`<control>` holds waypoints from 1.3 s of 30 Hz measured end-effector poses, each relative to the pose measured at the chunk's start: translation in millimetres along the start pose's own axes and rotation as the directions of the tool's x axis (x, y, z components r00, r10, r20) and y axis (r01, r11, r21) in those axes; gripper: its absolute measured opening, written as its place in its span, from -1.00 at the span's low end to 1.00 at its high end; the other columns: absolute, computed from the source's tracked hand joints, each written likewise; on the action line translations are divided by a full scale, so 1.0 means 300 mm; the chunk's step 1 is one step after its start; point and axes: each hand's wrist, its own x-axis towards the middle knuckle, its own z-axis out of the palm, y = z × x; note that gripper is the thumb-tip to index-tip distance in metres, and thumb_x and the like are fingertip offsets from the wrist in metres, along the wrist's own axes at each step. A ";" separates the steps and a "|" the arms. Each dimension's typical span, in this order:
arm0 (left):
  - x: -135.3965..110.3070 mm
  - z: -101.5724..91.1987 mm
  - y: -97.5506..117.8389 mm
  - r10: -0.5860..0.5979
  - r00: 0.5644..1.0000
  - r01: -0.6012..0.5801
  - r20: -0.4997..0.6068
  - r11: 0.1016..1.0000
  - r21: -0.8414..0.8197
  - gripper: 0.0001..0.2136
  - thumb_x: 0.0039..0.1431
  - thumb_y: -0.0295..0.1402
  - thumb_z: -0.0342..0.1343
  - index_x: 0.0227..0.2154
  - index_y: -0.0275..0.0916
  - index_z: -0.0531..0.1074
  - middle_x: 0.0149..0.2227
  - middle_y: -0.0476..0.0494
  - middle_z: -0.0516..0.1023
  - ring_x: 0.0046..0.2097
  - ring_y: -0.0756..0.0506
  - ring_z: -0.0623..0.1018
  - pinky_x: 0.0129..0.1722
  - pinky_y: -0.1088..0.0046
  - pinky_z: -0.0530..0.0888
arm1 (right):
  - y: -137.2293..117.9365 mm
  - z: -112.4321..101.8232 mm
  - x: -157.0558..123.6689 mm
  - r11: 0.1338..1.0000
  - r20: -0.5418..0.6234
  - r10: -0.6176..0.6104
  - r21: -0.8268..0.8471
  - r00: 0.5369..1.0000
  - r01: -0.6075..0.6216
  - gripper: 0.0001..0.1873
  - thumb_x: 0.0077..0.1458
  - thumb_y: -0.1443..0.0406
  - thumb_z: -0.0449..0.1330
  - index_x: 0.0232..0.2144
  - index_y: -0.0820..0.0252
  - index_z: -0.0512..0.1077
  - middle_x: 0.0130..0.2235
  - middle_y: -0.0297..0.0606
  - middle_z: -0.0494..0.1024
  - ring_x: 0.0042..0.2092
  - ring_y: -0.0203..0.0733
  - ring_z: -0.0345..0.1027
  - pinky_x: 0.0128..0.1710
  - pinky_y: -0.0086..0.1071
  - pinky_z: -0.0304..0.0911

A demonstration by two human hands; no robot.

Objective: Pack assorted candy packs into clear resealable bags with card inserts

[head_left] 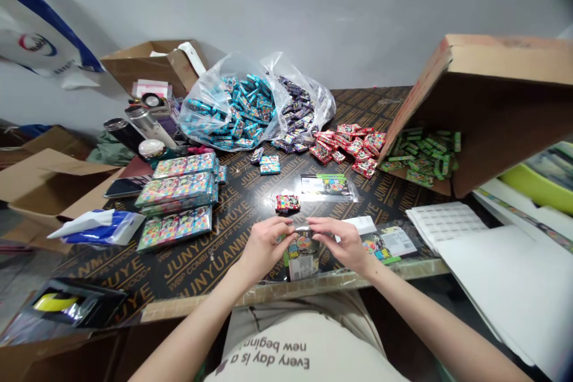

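At the near edge of the table, my left hand [270, 243] and my right hand [344, 243] pinch the top edge of a clear printed bag [304, 264] from either side. The bag has a dark, colourful design and a pale label low on it. Just beyond my fingers lies a small red box [287, 203]. Farther off, another flat printed bag [326, 185] rests on the table. Beside my right hand are more printed bags [396, 241] and a white slip [362, 224], partly covered by the hand.
Clear sacks of blue boxes [244, 108] and purple boxes [298, 110] stand at the back. Red boxes [351, 144] lie right of them, near a tipped carton [487, 125] with green boxes [421, 155]. Packed sets [179, 191] are stacked left; label sheets [447, 222] lie right.
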 end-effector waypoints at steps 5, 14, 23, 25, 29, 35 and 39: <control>0.010 -0.006 -0.040 -0.116 0.988 0.104 -0.097 0.987 -0.122 -0.94 -0.07 -0.37 0.19 -0.56 -0.20 0.52 -0.41 -0.17 0.58 -0.36 -0.13 0.54 -0.32 0.38 0.43 | 0.088 0.060 -0.078 0.984 -0.011 0.175 0.024 0.985 -0.174 -0.20 -0.11 0.27 0.27 0.18 0.03 0.05 0.16 -0.18 0.21 0.10 -0.04 0.17 0.10 -0.12 0.07; -0.099 -0.137 -0.259 -0.486 0.717 0.417 -0.500 0.874 -0.250 -0.75 -0.18 -0.21 0.25 -0.46 -0.28 0.50 -0.46 -0.10 0.55 -0.39 -0.09 0.52 -0.33 0.42 0.45 | 0.245 0.206 0.133 0.959 -0.001 0.272 0.087 0.962 -0.270 -0.46 0.05 0.11 0.09 0.09 0.08 0.16 -0.28 -0.26 0.46 -0.26 -0.17 0.35 -0.22 -0.27 0.25; -0.379 -0.192 -0.383 -0.668 0.579 0.780 -0.467 0.620 0.080 -0.59 -0.19 -0.07 0.18 -0.29 -0.22 0.48 -0.37 -0.15 0.58 -0.29 -0.23 0.56 -0.28 0.30 0.45 | 0.445 0.291 0.693 0.783 -0.074 0.266 -0.565 0.961 -0.260 -0.16 -0.19 0.22 0.32 0.14 0.13 0.08 0.12 0.04 0.17 0.14 0.16 -0.02 0.02 0.02 -0.04; -0.354 -0.202 -0.375 -0.665 0.599 0.751 -0.445 0.660 0.025 -0.60 -0.15 -0.07 0.17 -0.28 -0.24 0.48 -0.34 -0.16 0.57 -0.29 -0.21 0.55 -0.28 0.32 0.46 | 0.467 0.302 0.732 0.814 -0.037 0.242 -0.537 0.970 -0.223 -0.32 -0.13 0.33 0.28 0.08 0.15 0.18 0.08 0.00 0.25 0.10 0.08 0.06 0.02 -0.06 -0.01; -0.228 -0.200 -0.372 -0.658 0.679 0.635 -0.325 0.749 -0.191 -0.66 -0.13 -0.14 0.20 -0.32 -0.28 0.48 -0.30 -0.18 0.57 -0.24 -0.17 0.54 -0.22 0.34 0.46 | 0.468 0.283 0.727 0.874 0.006 0.213 -0.449 0.977 -0.187 -0.71 -0.02 0.37 0.19 -0.17 0.24 0.40 -0.10 -0.03 0.41 -0.03 -0.03 0.24 -0.01 -0.21 0.06; 0.000 -0.116 -0.335 -0.749 0.655 0.478 -0.102 0.515 -0.711 -0.56 -0.11 -0.17 0.22 -0.14 -0.26 0.42 -0.17 -0.22 0.53 -0.19 -0.12 0.52 -0.29 0.37 0.49 | 0.324 0.276 0.547 0.956 0.031 0.231 -0.191 0.972 -0.221 -0.50 0.21 0.06 -0.24 -0.22 0.24 0.37 -0.35 -0.23 0.48 -0.36 -0.22 0.41 -0.36 -0.36 0.30; 0.083 -0.053 -0.281 -0.699 0.715 0.371 -0.019 0.402 -0.837 -0.70 -0.06 -0.16 0.19 -0.40 -0.34 0.51 -0.39 -0.16 0.58 -0.40 -0.02 0.52 -0.38 0.49 0.44 | 0.190 0.269 0.344 0.933 0.256 0.259 0.183 0.931 -0.310 -0.50 0.16 0.01 -0.16 -0.15 0.20 0.37 -0.36 -0.23 0.51 -0.40 -0.18 0.44 -0.41 -0.29 0.35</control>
